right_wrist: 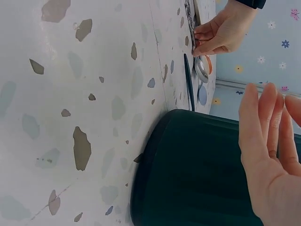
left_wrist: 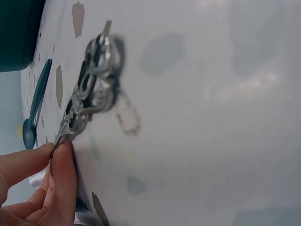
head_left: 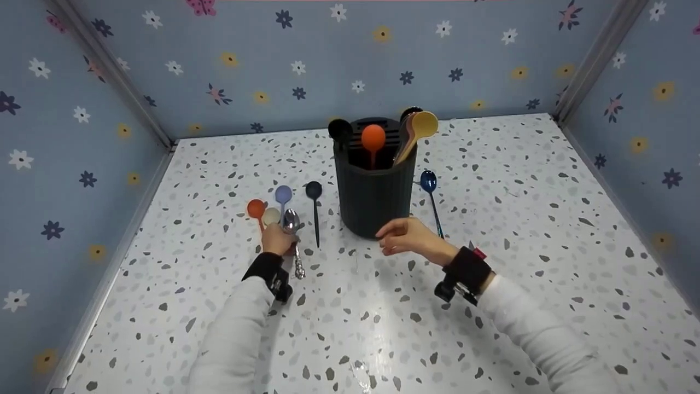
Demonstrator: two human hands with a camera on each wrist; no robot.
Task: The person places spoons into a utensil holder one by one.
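Observation:
My left hand pinches a silver spoon with an ornate handle between thumb and fingers. The spoon's bowl points away from me, close over the table. Around that hand lie an orange spoon, a cream spoon and a lavender spoon, their handles partly hidden by the hand. A black spoon lies just right of them. My right hand hovers in front of the dark utensil holder, its fingers loosely bent with nothing in them.
Standing in the holder are an orange spoon, a yellow spoon, a black spoon and others behind. A shiny blue spoon lies right of the holder, near my right wrist. Flowered panels wall the speckled table at back and sides.

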